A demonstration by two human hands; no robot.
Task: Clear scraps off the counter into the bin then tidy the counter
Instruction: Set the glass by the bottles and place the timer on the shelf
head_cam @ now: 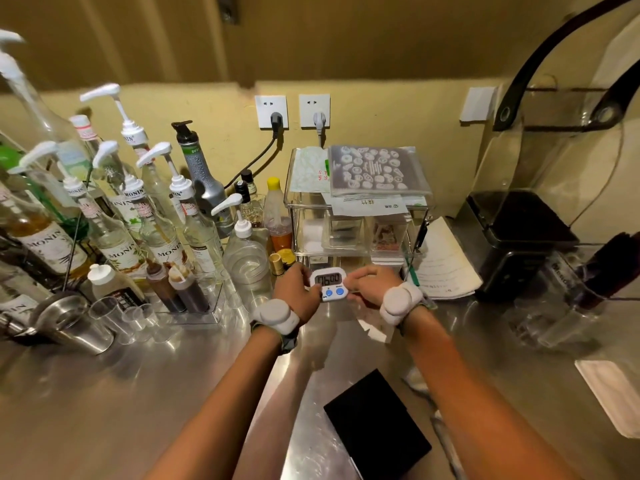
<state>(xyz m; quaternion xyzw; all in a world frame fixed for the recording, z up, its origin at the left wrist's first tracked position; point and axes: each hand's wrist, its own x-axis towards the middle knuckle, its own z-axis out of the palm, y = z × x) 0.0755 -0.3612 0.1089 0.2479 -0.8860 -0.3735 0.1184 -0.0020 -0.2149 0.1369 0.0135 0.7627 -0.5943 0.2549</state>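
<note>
1. Gripping a small white timer (330, 284) with both hands, left hand (298, 289) on its left edge, right hand (367, 285) on its right (display lit, two blue buttons below).
2. Holding it just above the steel counter (104, 393), in front of the clear organizer (356, 220).
3. Lying near the forearms: a black pad (375, 424).
</note>
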